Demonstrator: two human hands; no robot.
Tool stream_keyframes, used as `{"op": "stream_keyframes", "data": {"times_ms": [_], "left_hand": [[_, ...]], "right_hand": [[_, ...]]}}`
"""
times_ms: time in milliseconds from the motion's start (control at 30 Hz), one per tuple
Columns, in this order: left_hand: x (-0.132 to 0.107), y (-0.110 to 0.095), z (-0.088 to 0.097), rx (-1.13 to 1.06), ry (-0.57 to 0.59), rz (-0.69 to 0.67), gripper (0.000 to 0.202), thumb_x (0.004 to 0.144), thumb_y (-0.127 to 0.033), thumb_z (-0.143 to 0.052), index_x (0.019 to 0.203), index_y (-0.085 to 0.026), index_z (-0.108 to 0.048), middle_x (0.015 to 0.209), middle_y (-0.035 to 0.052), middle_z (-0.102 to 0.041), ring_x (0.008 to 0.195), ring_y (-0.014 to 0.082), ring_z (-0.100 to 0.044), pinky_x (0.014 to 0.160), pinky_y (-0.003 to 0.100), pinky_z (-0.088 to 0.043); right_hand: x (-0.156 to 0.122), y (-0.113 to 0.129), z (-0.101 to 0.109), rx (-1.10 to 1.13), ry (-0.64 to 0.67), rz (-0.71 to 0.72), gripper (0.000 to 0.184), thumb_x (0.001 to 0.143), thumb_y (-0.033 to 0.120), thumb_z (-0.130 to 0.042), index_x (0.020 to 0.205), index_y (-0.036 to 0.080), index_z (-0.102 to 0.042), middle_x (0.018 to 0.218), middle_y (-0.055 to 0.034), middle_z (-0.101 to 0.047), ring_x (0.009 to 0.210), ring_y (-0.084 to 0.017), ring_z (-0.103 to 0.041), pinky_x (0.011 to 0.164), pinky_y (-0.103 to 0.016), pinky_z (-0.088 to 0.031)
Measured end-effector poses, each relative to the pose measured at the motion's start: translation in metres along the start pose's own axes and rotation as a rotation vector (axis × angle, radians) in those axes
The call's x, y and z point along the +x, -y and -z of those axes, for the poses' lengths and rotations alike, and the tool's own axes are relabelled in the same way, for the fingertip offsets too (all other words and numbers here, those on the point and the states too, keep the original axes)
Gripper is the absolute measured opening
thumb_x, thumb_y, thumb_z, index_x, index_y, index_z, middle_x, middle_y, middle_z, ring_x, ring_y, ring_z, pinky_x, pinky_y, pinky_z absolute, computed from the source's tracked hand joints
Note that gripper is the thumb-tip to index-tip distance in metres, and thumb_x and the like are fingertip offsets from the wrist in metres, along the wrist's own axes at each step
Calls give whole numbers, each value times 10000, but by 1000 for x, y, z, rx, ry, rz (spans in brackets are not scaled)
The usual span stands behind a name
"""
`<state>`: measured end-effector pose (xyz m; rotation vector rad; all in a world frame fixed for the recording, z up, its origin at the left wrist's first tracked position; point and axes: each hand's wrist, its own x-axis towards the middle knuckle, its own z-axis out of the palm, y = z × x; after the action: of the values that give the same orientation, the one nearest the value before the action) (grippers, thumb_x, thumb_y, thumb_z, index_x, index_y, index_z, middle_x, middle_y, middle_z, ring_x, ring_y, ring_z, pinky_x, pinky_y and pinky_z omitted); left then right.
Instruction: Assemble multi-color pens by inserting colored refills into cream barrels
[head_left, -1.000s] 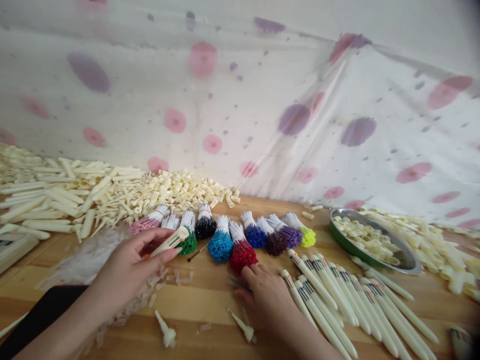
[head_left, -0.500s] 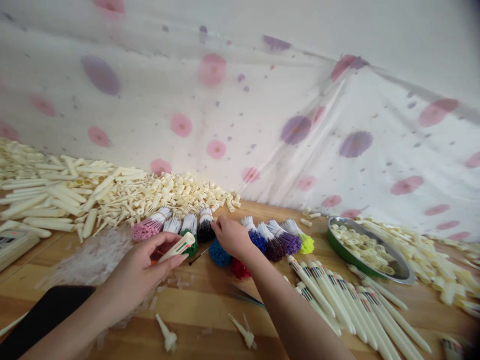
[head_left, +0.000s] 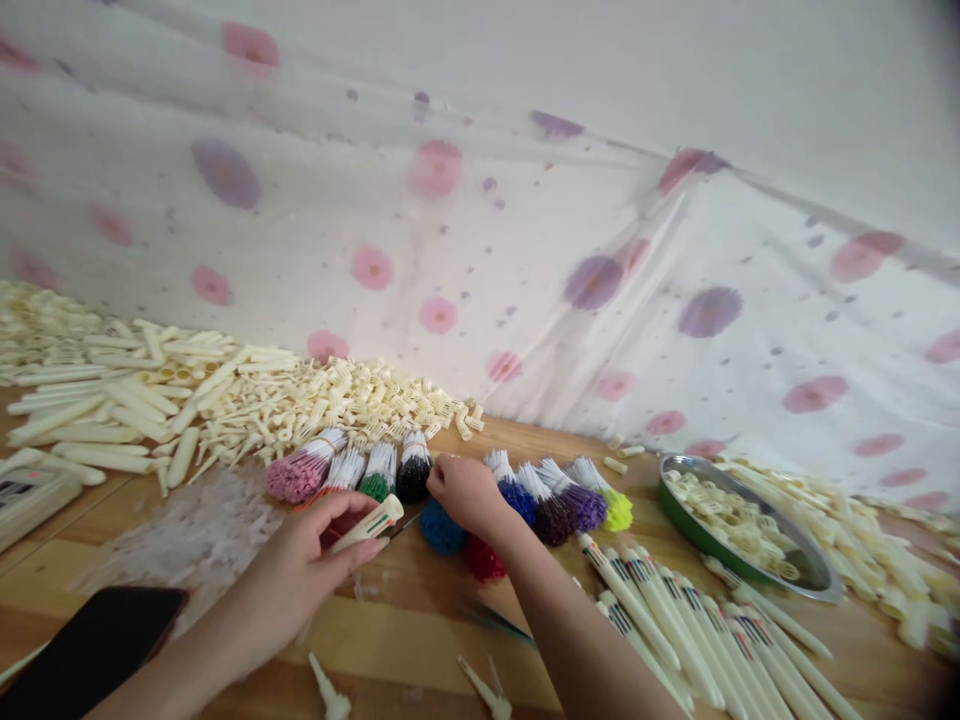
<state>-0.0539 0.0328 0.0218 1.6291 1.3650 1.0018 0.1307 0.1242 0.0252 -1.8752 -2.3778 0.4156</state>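
Note:
In my left hand [head_left: 326,560] is a cream slotted pen top [head_left: 375,522], gripped between thumb and fingers, with coloured sliders showing in its slots. My right hand [head_left: 469,497] is closed over the white ends of a light-blue bundle of pen refills [head_left: 441,528]; whatever its fingertips pinch is hidden. A red refill bundle [head_left: 484,560] lies partly under the right wrist. Black [head_left: 413,475], green [head_left: 377,482] and pink [head_left: 300,472] bundles lie left of that hand, dark-blue [head_left: 517,497], purple [head_left: 587,507] and yellow [head_left: 617,510] ones to its right.
Finished-looking multicolour pens [head_left: 675,610] lie in a row at the right. Behind them stands a green-sided metal dish [head_left: 821,583] of cream parts. Cream tubes [head_left: 112,400] and small parts heap at the back left. A black phone [head_left: 112,640] and clear plastic bits [head_left: 202,520] lie nearer.
The view has tilted slightly, so the whole scene sits lower. My left hand with the pen top has moved a little right; my right hand stays at the light-blue bundle.

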Motion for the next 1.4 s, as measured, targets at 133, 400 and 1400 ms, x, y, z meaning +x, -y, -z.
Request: {"op": "stream_keyframes", "data": {"times_ms": [133,400,1400], "left_hand": [[3,6,-1,1,37,1,162,766,-294,-604,903,-208,-620,843,7,-688,839,223,-629,725,296,-486],[0,4,-8,-58,72,36,188,741,-287,-609,919,-232,-637,932,18,-675,927,229,-631,739,280,-519],[-16,-4,-17,100,134,-188,235,791,-181,-558,945,-311,-678,988,12,-632,944,169,-602,787,259,-520]], "right_hand": [[-17,-16,6,204,19,102,184,882,258,-521,769,135,-598,720,9,-593,683,-130,-570,632,-264,-460],[-95,-52,31,775,221,230,363,872,443,-411,670,160,-513,625,7,-532,534,-85,-471,522,-201,-393],[-107,-50,24,1265,426,160,345,740,444,-573,576,144,-526,529,25,-485,445,-54,-391,434,-179,-311]]}}
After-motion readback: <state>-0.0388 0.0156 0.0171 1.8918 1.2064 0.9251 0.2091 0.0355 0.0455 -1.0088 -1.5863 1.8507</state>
